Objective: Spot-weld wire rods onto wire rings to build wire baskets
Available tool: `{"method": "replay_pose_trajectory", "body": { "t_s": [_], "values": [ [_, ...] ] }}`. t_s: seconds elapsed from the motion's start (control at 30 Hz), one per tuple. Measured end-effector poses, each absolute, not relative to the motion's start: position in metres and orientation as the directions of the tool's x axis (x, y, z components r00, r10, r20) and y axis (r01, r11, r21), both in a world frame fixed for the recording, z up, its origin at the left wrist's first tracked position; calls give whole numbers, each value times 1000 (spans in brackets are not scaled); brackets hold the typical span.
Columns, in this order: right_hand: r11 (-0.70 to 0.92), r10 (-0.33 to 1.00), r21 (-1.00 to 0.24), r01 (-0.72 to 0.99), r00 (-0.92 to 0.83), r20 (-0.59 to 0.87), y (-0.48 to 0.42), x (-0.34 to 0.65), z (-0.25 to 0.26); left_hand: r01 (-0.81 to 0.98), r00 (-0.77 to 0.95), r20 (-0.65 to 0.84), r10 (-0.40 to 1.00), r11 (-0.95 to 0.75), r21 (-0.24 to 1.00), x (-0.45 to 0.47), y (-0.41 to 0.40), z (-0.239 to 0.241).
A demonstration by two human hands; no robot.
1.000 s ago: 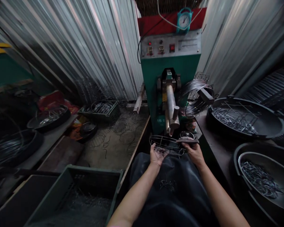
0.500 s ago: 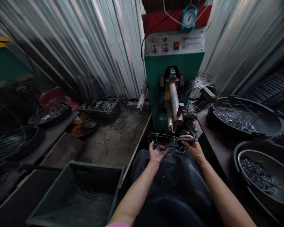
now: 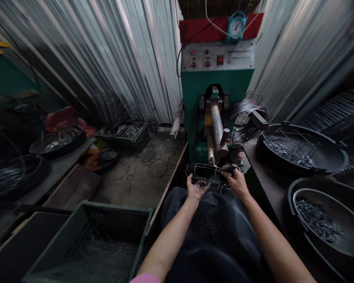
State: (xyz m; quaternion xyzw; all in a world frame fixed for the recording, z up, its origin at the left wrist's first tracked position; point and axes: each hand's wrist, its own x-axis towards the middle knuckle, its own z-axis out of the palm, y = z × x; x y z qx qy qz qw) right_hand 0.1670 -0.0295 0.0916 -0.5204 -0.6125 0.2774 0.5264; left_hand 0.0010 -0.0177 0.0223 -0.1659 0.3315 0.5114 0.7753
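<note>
A shallow round wire basket (image 3: 205, 166) hangs over my lap, just under the pointed electrode tip (image 3: 212, 161) of a spot welding machine (image 3: 191, 129). My left hand (image 3: 196, 189) grips its near left side, thumb up on the wires and fingers spread below. At the basket's right side, my right hand (image 3: 236, 182) is closed around a dark flat block (image 3: 229, 168), pressed against or close to the rim. A thin wire stands near the tip; whether the tip touches the basket, I cannot tell. A dark apron (image 3: 200, 243) with a few wire bits covers my lap.
On the right stand black pans (image 3: 339, 151) of cut wire pieces and a metal bowl (image 3: 351, 220) of small curved pieces. A wire coil (image 3: 247, 118) hangs beside the machine. At lower left is a green crate (image 3: 88, 208); wire rings (image 3: 157, 169) lie on the floor.
My right hand has shifted slightly left and inward with the dark block, tilting it at the rim. The basket now sits closer beneath the electrode tip. My left hand keeps its grip.
</note>
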Motion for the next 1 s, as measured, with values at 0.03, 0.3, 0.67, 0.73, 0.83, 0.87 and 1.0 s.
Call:
{"method": "replay_pose_trajectory", "body": {
  "t_s": [0.03,0.3,0.67,0.73,0.83,0.87,1.0],
  "values": [
    [309,928,-880,360,89,362,-29,167,93,-902,259,-680,686,423,83,1,-16,22],
    [327,904,-836,440,111,412,-31,166,89,-896,277,-681,678,438,71,2,-17,21],
    [354,872,-783,512,122,474,-26,164,95,-887,289,-701,652,458,61,7,-14,27],
    [362,869,-778,513,117,481,-22,161,98,-883,284,-715,640,464,65,8,-11,28],
    [353,884,-800,486,107,455,-18,157,100,-868,303,-706,640,491,73,7,-8,30],
    [337,896,-823,456,114,430,-17,159,99,-859,312,-693,650,505,86,6,-9,30],
    [204,945,-935,288,191,266,-24,179,85,-726,240,-716,655,611,315,-4,-27,28]
  ]
}}
